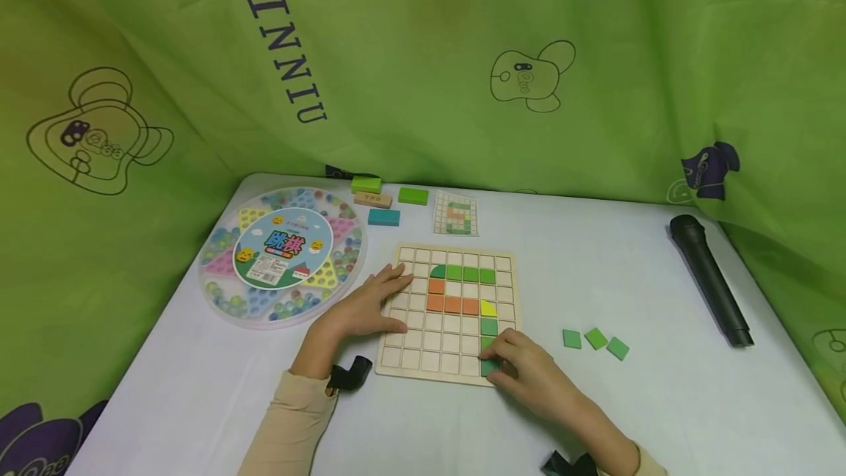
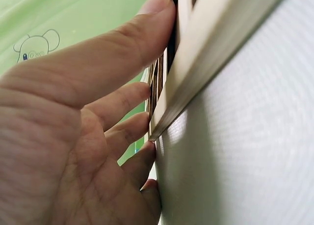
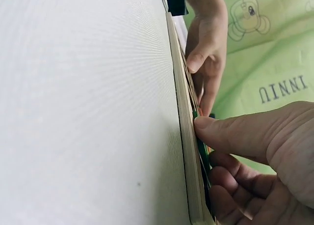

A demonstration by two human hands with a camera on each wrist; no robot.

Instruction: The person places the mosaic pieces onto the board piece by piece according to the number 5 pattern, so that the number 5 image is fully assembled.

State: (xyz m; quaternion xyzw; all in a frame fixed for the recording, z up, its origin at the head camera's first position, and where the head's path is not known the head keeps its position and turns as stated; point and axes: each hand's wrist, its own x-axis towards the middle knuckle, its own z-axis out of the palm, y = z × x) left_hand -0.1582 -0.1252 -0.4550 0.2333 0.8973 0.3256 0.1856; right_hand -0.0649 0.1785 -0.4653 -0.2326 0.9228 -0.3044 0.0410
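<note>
Nearest me, my right hand [image 1: 529, 373] rests at the near right corner of the wooden grid board [image 1: 423, 358], its fingers curled over a dark green tile [image 1: 489, 367] that sits in the bottom row, close to the board's right edge. The right wrist view shows my thumb [image 3: 221, 131] pressing against that tile just at the board's raised rim; whether the tile lies fully down in its cell I cannot tell.

My left hand [image 1: 370, 307] lies flat with straight, relaxed fingers on the board's left edge, holding nothing, fingertips spread over the empty cells there. The two hands are apart, one at each side of the board.

On the board a row of light green tiles [image 1: 471, 273] runs along the upper part, orange tiles [image 1: 452, 305] sit below them, and a yellow piece [image 1: 488, 308] lies just right of the orange row, with another green tile [image 1: 489, 326] under it. Most cells on the left and along the bottom are bare.

Right of the board, well apart from it on the white tabletop [image 1: 661, 402], lie three loose green tiles [image 1: 595, 341] in a row, with open room all round them. A black microphone [image 1: 710, 289] lies near the right edge. Beyond the board's far edge sits a pattern card [image 1: 456, 213], with coloured blocks [image 1: 383, 204] to its left, and a round marble game tray [image 1: 284, 255] takes up the far left corner.
</note>
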